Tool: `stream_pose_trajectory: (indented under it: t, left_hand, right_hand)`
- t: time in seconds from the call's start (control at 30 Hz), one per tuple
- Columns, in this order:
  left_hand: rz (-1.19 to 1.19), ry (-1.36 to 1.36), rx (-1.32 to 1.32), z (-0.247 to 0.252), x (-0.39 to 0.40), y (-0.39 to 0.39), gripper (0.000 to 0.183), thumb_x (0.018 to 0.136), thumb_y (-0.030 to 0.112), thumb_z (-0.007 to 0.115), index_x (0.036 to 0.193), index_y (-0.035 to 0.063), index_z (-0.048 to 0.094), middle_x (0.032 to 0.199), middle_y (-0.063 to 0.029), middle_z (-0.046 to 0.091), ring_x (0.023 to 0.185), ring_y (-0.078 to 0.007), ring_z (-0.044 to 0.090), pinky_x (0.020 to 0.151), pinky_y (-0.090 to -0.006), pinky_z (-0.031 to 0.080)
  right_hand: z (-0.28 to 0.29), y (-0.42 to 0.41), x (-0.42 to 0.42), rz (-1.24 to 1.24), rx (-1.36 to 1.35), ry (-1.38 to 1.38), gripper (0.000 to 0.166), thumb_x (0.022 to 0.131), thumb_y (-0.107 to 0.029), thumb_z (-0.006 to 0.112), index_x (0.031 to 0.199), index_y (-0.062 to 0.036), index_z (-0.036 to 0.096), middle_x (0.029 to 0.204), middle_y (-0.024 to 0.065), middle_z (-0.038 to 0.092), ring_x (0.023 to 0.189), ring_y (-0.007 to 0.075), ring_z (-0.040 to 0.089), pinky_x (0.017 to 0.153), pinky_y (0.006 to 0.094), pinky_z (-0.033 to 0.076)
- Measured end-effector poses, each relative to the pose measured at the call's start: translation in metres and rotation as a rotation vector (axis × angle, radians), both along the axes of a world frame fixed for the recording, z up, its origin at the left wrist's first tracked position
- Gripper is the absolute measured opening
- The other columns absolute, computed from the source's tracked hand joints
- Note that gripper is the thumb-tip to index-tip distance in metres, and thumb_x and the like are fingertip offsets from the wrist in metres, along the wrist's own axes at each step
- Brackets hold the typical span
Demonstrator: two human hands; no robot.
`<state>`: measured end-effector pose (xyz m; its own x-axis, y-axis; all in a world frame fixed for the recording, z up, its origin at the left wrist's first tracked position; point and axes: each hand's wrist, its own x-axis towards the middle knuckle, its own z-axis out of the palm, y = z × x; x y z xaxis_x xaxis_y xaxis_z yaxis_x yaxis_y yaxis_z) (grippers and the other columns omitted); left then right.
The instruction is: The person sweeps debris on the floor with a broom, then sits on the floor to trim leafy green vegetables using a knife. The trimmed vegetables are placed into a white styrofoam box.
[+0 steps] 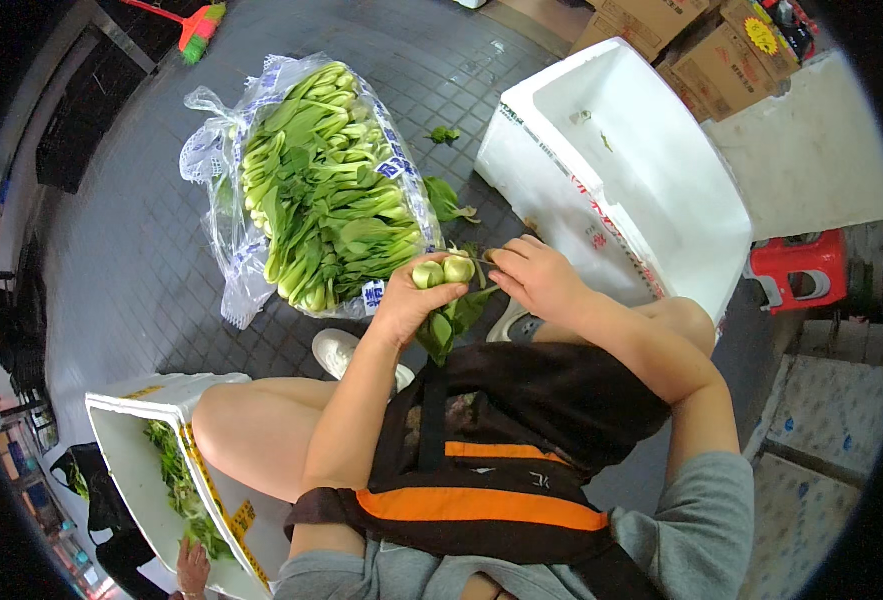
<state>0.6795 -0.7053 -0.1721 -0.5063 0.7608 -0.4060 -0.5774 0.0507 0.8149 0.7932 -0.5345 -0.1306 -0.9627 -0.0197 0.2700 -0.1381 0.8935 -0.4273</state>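
My left hand (416, 295) is closed around two heads of bok choy (443, 273), their pale cut bases side by side on top and the green leaves hanging below. At their right side, my right hand (529, 271) holds a thin tool, perhaps a small knife (482, 259), whose tip lies by the bases; the fingers hide most of it. A clear plastic bag (220, 142) with blue print lies open on the floor beyond, full of bok choy (329, 187) in rows. Loose leaves (445, 200) lie beside the bag.
A large white foam box (561, 176) stands at the right, holding a few scraps. At lower left, another person's hand (193, 564) reaches into a foam box (123, 457) of greens. A red stool (801, 271) and cardboard cartons (726, 71) are at the right; a broom (203, 31) lies top left.
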Motion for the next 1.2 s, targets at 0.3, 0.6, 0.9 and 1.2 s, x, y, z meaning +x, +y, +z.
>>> stream_pose_trajectory:
  t: [0.3, 0.6, 0.9, 1.2]
  left_hand:
    - [-0.026, 0.012, -0.015, -0.011, -0.001, 0.001, 0.041, 0.066, 0.002, 0.072, 0.104, -0.0018, 0.056, 0.09, -0.0069, 0.063, 0.081, -0.0141, 0.06, 0.076, -0.0261, 0.047]
    - [0.012, -0.268, 0.183, 0.001, -0.009, 0.004, 0.039, 0.069, 0.011, 0.069, 0.104, 0.0, 0.055, 0.089, -0.0089, 0.062, 0.077, -0.0187, 0.06, 0.073, -0.0315, 0.048]
    - [0.057, -0.554, 0.349, -0.015, 0.005, 0.012, 0.048, 0.077, 0.019, 0.062, 0.12, 0.0049, 0.044, 0.102, -0.0156, 0.057, 0.086, -0.0256, 0.059, 0.075, -0.0377, 0.05]
    - [0.239, -0.681, 0.487, -0.029, 0.009, 0.022, 0.052, 0.088, 0.034, 0.046, 0.128, 0.0049, 0.034, 0.123, -0.0115, 0.046, 0.114, -0.0275, 0.043, 0.099, -0.0414, 0.03]
  right_hand:
    - [-0.008, 0.002, -0.003, 0.033, 0.021, -0.027, 0.02, 0.075, -0.015, 0.062, 0.091, -0.0064, 0.054, 0.077, 0.0068, 0.051, 0.071, 0.0246, 0.052, 0.062, 0.0346, 0.046]
    - [-0.06, 0.053, 0.025, -0.456, -0.324, -0.369, 0.023, 0.079, -0.014, 0.06, 0.098, -0.0019, 0.055, 0.073, 0.0096, 0.051, 0.069, 0.0239, 0.051, 0.064, 0.0366, 0.044]
    - [-0.015, 0.012, -0.011, -0.591, -1.25, -0.473, 0.024, 0.08, -0.026, 0.064, 0.082, -0.0035, 0.055, 0.061, -0.001, 0.049, 0.053, 0.0066, 0.045, 0.048, 0.0229, 0.037]
    - [-0.022, -0.008, -0.008, -0.462, -0.781, -0.442, 0.058, 0.058, -0.032, 0.081, 0.1, -0.0023, 0.053, 0.088, 0.0059, 0.056, 0.08, 0.0141, 0.053, 0.07, 0.0275, 0.043]
